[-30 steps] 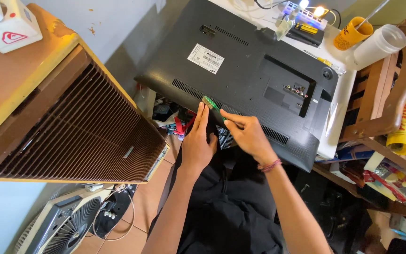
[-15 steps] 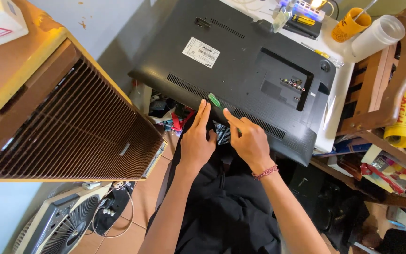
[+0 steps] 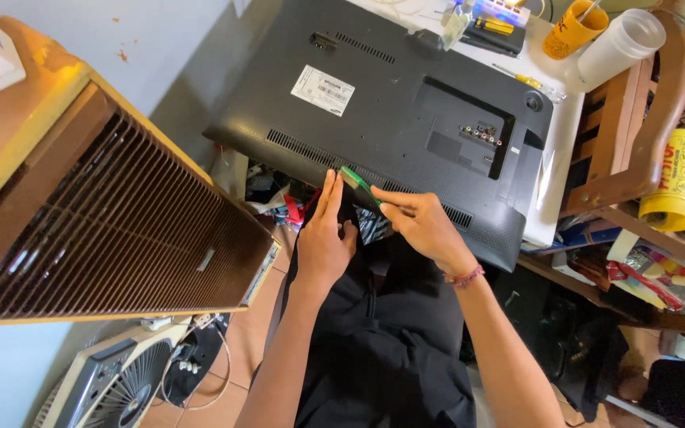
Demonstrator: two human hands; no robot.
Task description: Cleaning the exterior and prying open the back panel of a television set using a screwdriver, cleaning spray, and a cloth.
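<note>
Pry tool (image 3: pixel 356 183), green and flat, is pinched between the fingers of the right hand (image 3: pixel 418 226) and set against the near edge of the black monitor back (image 3: pixel 390 119). In the head view, the tool has been shifted left along the seam since a second ago, so more of the edge is judged worked. The left hand (image 3: pixel 324 238) is laid flat against the same edge, gripping nothing. Counted: one tool, one monitor, one yellow cup (image 3: pixel 572 30), one white tube (image 3: pixel 616 43), one slatted cabinet (image 3: pixel 112 230).

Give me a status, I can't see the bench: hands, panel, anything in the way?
Left hand flat against black back cover edge. Right hand pinching green pry tool at the seam. Nothing blocking the hands.
</note>
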